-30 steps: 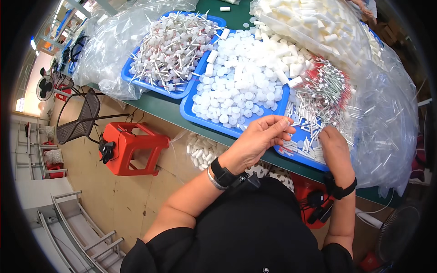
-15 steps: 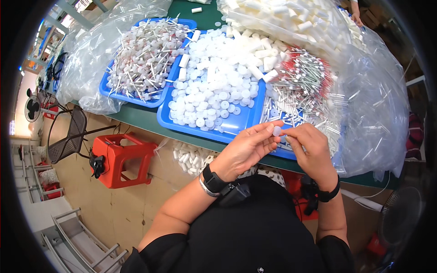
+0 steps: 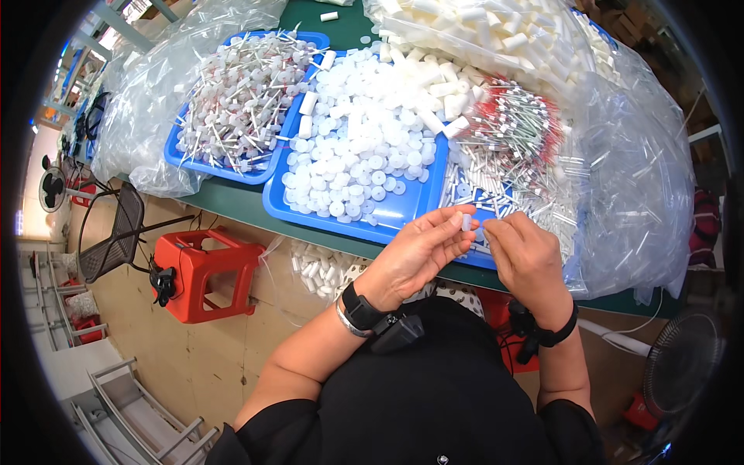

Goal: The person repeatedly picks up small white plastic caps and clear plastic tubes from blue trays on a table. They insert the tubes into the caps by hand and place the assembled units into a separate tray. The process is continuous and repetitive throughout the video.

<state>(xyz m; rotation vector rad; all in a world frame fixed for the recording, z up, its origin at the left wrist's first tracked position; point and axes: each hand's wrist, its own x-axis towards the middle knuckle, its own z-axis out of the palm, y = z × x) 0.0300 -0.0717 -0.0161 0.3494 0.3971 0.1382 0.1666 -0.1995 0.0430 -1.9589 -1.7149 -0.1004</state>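
My left hand [image 3: 418, 252] pinches a small translucent white plastic disc [image 3: 466, 222] between thumb and fingertips, at the near edge of the trays. Close by on the right, my right hand [image 3: 527, 260] has its thumb and fingers pressed together; whatever they hold is too small or hidden to make out. Beyond my hands, a blue tray [image 3: 403, 208] carries a heap of similar discs [image 3: 349, 167]. To its right lie thin white rods [image 3: 504, 182] and a bundle of thin parts with red wires [image 3: 519, 120].
At the left, another blue tray [image 3: 172, 147] holds rods fitted with discs. White foam-like cylinders [image 3: 496, 27] fill a plastic bag behind. Clear plastic bags [image 3: 632, 186] flank the green table [image 3: 232, 203]. A red stool [image 3: 198, 267] and a chair [image 3: 116, 232] stand on the floor left.
My right fingertips have drawn slightly away from the disc, and the disc has turned more edge-on in my left fingers. The whole view has shifted a little.
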